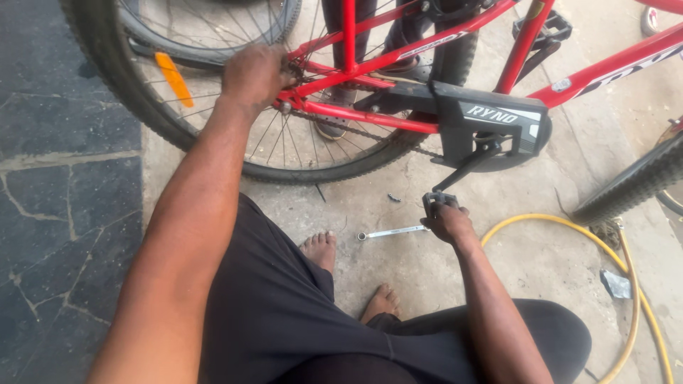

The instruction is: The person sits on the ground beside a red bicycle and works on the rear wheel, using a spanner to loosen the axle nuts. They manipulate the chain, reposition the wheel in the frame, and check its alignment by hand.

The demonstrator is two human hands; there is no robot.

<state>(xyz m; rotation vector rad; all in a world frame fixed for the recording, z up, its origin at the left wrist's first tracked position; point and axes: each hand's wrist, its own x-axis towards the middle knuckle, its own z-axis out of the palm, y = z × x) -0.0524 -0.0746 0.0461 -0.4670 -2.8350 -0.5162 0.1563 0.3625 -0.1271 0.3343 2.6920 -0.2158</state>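
The right hand (448, 222) had its fingers curled over the pedal (437, 201), at the crank's lowest point. The left hand (254, 72) gripped the rear wheel hub (288, 85), fingers closed. A spanner (393, 232) lay crosswise just left of the right hand.

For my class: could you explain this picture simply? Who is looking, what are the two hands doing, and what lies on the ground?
There is no machine here. One camera sits on a person's head and looks down, so you see their own arms, dark-clothed legs and bare feet. They crouch beside a red bicycle. The left hand rests at the middle of the rear wheel, where the frame meets the axle. The right hand grips the lower pedal beneath the black chain guard. On the concrete ground lies a metal spanner, its end beside the right hand, and a yellow hose curves on the right. Another person's feet show behind the bicycle.
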